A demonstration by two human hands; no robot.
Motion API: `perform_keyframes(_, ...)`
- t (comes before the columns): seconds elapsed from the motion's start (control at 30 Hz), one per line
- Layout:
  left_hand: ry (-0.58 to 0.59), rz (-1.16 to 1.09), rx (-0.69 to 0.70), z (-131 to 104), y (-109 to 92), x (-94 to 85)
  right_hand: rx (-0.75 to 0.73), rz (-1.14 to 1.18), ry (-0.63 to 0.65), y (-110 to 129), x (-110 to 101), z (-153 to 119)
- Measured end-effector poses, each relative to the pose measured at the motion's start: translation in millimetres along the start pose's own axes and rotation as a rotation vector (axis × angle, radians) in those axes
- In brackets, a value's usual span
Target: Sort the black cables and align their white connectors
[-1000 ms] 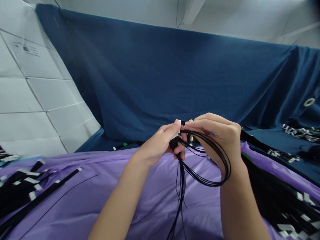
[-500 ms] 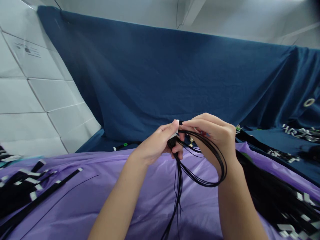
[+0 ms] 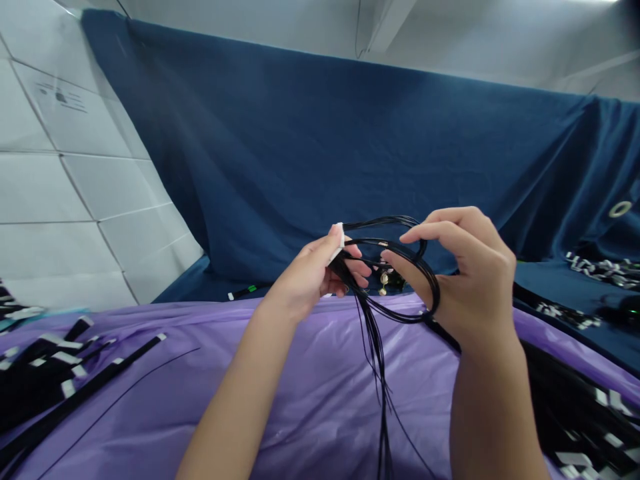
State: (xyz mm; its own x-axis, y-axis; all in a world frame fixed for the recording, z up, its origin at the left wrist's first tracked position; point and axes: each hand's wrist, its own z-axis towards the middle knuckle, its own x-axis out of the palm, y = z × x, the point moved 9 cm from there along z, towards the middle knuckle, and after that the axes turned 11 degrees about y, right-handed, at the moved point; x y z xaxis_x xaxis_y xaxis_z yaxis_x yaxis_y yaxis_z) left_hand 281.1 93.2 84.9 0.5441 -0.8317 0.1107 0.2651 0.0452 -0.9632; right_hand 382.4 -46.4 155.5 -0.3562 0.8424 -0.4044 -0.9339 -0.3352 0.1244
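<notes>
My left hand (image 3: 315,270) pinches a wire harness by its white connector (image 3: 339,244) above the purple cover. Thin black wires (image 3: 383,400) run from the connector, curve out in loops (image 3: 431,287) to the right and hang down in loose strands. My right hand (image 3: 463,267) is just right of the loops, thumb and index finger apart, with the looped wires passing in front of and beside the fingers. Nothing is gripped between its fingertips.
Purple sheeting (image 3: 310,373) covers the near surface. Bundled black cables with white connectors (image 3: 55,360) lie at left, and more cables (image 3: 575,400) at right. A single wire (image 3: 120,400) lies at left. Blue cloth (image 3: 325,147) hangs behind; a tape roll (image 3: 620,209) is at far right.
My right hand has moved right and up, away from the connector, and its fingers have opened. The wire loops now show more fully beside the left hand, which still holds the connector.
</notes>
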Motion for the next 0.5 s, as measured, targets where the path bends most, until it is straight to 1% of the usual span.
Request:
perform_keyframes(0.1, -0.047, -0.015, 0.002, -2.4, -3.1, -5.5, 0.002, 0.037, 0.074, -3.3, 9.1, 0.1)
perform_keyframes(0.17, -0.058, -0.028, 0.011, -3.5, -4.6, -6.6, -0.005, 0.065, 0.140, -4.7, 18.8, 0.5)
perform_keyframes(0.23, -0.059, -0.033, 0.020, -3.8, -5.5, -6.9, -0.009, 0.063, 0.172, -4.8, 26.1, 1.0)
perform_keyframes(0.37, -0.062, -0.045, 0.027, -3.7, -5.4, -7.4, -0.012, 0.057, 0.154, -1.3, 31.6, 2.5)
perform_keyframes(0.5, -0.038, -0.044, 0.034, -3.3, -6.2, -3.8, 0.086, 0.119, 0.120, -5.7, 33.3, 3.0)
